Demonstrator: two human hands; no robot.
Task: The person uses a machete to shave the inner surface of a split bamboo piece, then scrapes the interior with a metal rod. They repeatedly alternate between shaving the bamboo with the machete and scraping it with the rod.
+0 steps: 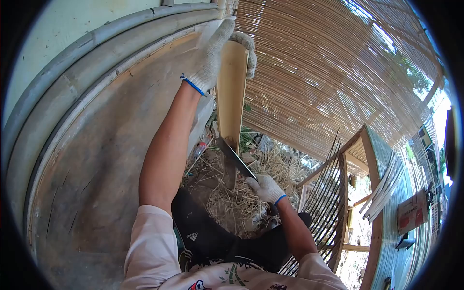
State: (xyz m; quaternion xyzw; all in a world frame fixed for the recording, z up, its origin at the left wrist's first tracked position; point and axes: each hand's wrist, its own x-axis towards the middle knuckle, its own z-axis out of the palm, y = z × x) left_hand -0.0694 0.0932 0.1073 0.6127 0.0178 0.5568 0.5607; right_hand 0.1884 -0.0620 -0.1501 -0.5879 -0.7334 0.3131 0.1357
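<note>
Bamboo slat (231, 92) stands upright at frame centre, lower end in the straw litter (237, 198). Left hand (215, 48), gloved, wraps its top w/ fingers closed, steadying it vertical. Right hand (265, 187), gloved, closed on the handle of a knife (237, 159), blade angled vs slat's lower edge, prob. so the cut runs along the grain.

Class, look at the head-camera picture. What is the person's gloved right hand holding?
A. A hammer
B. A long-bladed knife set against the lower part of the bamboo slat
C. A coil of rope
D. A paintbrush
B: the right hand grips a knife whose blade angles up to the bamboo slat, which the left hand holds at its top end.
</note>
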